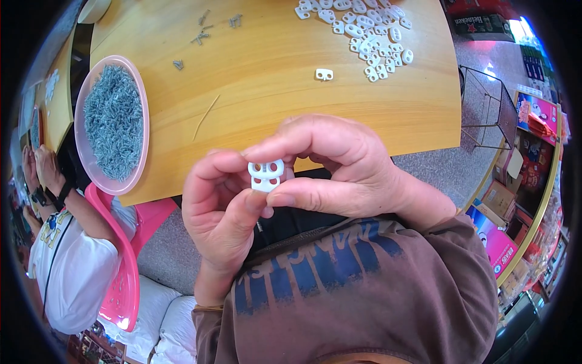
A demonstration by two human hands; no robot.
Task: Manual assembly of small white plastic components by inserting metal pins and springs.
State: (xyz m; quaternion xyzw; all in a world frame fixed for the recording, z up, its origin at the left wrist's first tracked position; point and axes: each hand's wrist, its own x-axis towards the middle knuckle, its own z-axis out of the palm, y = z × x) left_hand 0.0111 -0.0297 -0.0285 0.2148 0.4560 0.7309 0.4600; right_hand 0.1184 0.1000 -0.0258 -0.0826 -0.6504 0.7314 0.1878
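Observation:
A white two-hole plastic cord lock (267, 182) is pinched between my hands, above the table's near edge. It shows an upper part with a rounded top and a squarer lower part, each with two holes. My left hand (215, 206) grips it from the left with thumb and fingers. From the right, my right hand (342, 161) has its thumb at the lower part and its index finger curled over the top. Some fingertips are hidden behind it. A single white cord lock piece (324, 74) lies on the table beyond my right hand.
A pink bowl (80, 142) of small metal springs (113, 121) stands at the table's left edge. Loose springs (177, 64) and a thin tan strip (206, 117) lie nearby. Many white pieces (365, 45) spread far right. A co-worker (76, 261) sits left by a pink chair (124, 285).

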